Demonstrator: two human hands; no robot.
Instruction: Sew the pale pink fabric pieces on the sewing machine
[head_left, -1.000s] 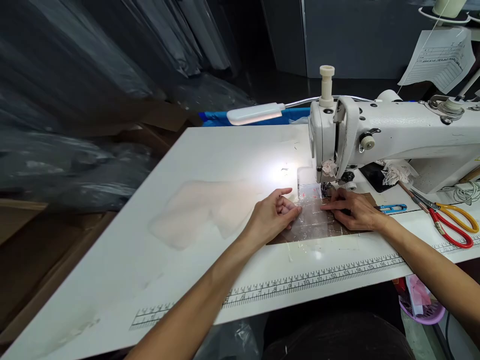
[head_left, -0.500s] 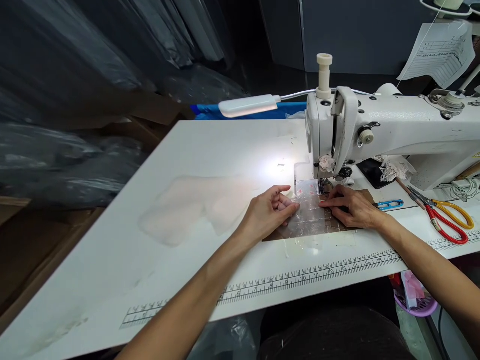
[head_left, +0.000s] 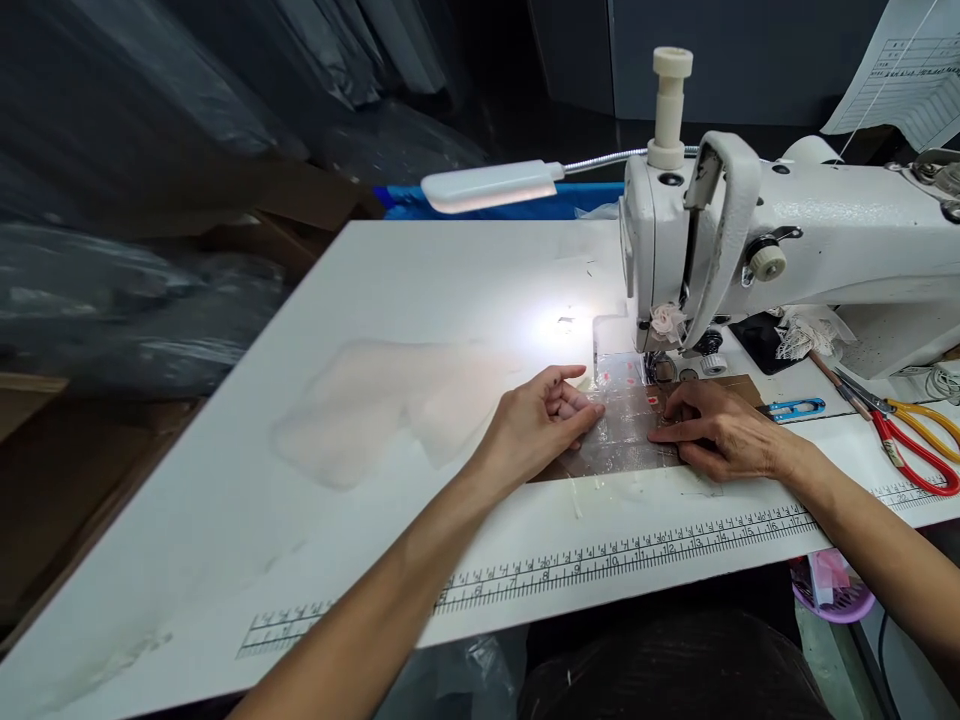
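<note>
A sheer, shiny piece of fabric (head_left: 626, 430) with small red marks lies on a brown patch of the table, its far end under the needle of a white sewing machine (head_left: 787, 250). My left hand (head_left: 536, 425) rests on the fabric's left edge with fingers curled, thumb stretched forward. My right hand (head_left: 720, 430) presses on the fabric's right side, fingers held together and pointing left. Both hands lie just in front of the presser foot (head_left: 660, 368).
A white work table (head_left: 420, 300) with a printed ruler (head_left: 637, 560) along its front edge. A lamp (head_left: 487, 185) shines on the needle area. Blue snips (head_left: 795, 408) and red-and-yellow scissors (head_left: 911, 445) lie right of my hand. Pale fabric (head_left: 375, 405) lies at left. A paper sheet (head_left: 900, 80) hangs top right.
My right hand has slid a little toward me along the fabric, fingers drawn closer. My left hand stays in place. The view has shifted down and nearer the machine.
</note>
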